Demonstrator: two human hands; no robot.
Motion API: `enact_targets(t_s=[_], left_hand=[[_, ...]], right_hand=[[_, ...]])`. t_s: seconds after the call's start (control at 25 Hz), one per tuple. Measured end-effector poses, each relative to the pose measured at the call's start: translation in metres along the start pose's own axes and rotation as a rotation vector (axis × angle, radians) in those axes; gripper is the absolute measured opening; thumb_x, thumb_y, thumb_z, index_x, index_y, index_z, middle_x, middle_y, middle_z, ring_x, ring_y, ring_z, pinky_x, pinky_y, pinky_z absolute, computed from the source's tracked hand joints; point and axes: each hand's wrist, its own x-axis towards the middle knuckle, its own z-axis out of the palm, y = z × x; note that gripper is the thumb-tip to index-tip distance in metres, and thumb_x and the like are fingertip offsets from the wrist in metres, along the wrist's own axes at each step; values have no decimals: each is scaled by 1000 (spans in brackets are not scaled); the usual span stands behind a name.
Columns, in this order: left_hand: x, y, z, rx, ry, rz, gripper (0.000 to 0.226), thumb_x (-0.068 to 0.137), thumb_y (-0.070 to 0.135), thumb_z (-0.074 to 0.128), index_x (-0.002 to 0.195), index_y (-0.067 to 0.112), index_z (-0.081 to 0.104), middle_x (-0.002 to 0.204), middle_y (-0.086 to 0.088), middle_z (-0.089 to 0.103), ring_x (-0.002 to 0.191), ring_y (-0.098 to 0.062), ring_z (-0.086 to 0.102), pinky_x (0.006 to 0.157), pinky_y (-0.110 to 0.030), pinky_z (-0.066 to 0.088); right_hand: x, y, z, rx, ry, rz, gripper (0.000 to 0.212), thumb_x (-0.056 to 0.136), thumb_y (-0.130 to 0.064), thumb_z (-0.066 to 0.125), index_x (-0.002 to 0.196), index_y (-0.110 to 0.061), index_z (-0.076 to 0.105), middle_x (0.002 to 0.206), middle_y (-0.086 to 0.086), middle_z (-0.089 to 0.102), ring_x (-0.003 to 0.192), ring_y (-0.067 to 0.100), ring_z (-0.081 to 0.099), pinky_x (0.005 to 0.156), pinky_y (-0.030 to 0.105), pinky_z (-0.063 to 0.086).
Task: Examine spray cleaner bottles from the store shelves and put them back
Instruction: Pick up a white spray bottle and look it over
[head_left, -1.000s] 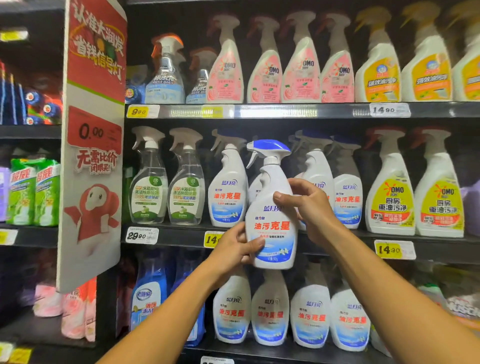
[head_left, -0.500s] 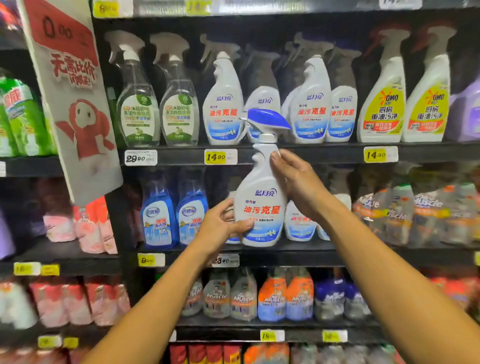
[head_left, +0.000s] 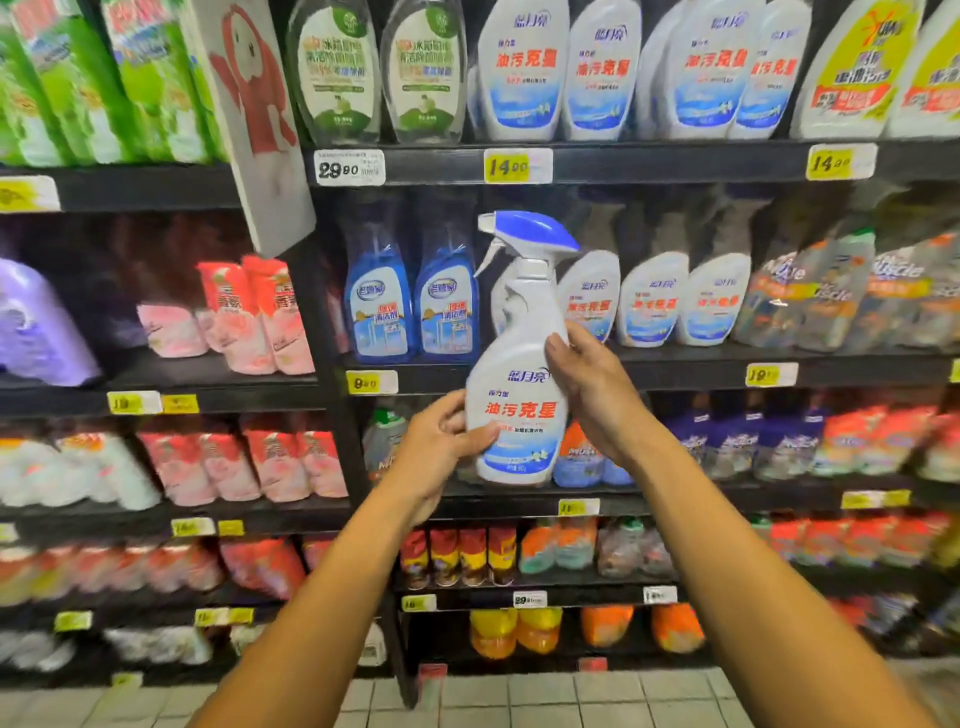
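A white spray cleaner bottle (head_left: 519, 374) with a blue trigger head and a red-lettered label is held upright in front of the shelves, label facing me. My left hand (head_left: 441, 447) grips its lower left side, thumb lying across the label's lower edge. My right hand (head_left: 592, 395) wraps around the bottle's right side and back at mid height. Several matching white bottles (head_left: 652, 301) stand on the shelf behind it, and more (head_left: 524, 73) on the shelf above.
Black store shelves (head_left: 623, 161) with yellow price tags run across the view. Blue spray bottles (head_left: 410, 306) stand left of the held bottle. A hanging sign (head_left: 254, 119) juts out at the upper left. Refill pouches fill the left bays; tiled floor (head_left: 519, 696) lies below.
The view has tilted downward, so lower shelves and the floor show. Both hands keep hold of the bottle, which has come away from its upper shelf and lower in front of me.
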Motion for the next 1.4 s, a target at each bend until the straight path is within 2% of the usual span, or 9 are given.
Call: enact_targets(t_s=[0.16,0.36,0.56,0.68,0.8,0.96,1.2,1.32,1.4], left_hand=[[-29,-14,-12,-19,-23,-100,34,86,5,68,117,16,61,109,-5,75,100,-23,72,79,-39,60],[-53,-25,-24,-1,-72,-148,35,88,6,66,121,15,61,113,-6,74,105,-23,70,87,-43,57],[-66,-25,-21,-10,-72,-153,34,81,22,70,114,17,64,107,-3,76,99,-21,72,72,-34,61],[-64,-17,-7,-6,-35,-129,26,86,26,68,111,16,67,103,-6,76,92,-23,74,66,-35,61],[-58,4,12,-4,-16,-115,36,81,35,70,111,16,66,100,-7,77,85,-23,75,62,-34,61],[-46,33,38,-18,48,-80,30,88,29,69,116,30,56,95,1,78,78,-21,75,54,-37,60],[-40,70,68,67,77,-63,18,92,36,64,98,20,67,68,0,74,49,-14,68,45,-24,54],[-37,80,76,87,134,-79,24,89,40,66,97,17,67,61,-1,73,50,-15,69,44,-23,54],[-37,81,78,104,154,-86,26,88,43,67,96,18,68,62,-1,74,52,-16,70,44,-22,54]], right_hand=[[-23,17,15,-2,50,5,38,90,-32,65,127,-23,61,115,10,73,102,27,71,80,38,57],[-52,28,24,23,61,44,40,96,-25,60,136,-18,57,113,11,74,98,26,72,74,35,58],[-60,29,20,-19,73,91,32,99,-27,57,130,-23,61,110,10,74,97,26,73,74,36,58],[-56,19,9,68,88,133,40,95,-15,49,134,-21,57,112,12,72,96,26,71,73,38,58],[-46,2,-3,102,79,150,39,95,-8,45,130,-16,59,112,14,72,97,26,71,78,40,58],[-35,-22,-11,109,176,175,33,99,-9,51,131,-13,58,111,14,73,95,28,73,75,41,60],[-23,-52,-14,105,288,283,18,96,-11,56,110,-6,66,112,21,72,106,36,69,95,53,54],[-23,-61,-15,150,287,383,20,96,-11,57,115,-3,62,107,21,73,101,35,71,88,51,58],[-24,-62,-17,137,271,405,13,96,-9,57,106,-3,63,90,16,74,80,29,73,66,42,63]])
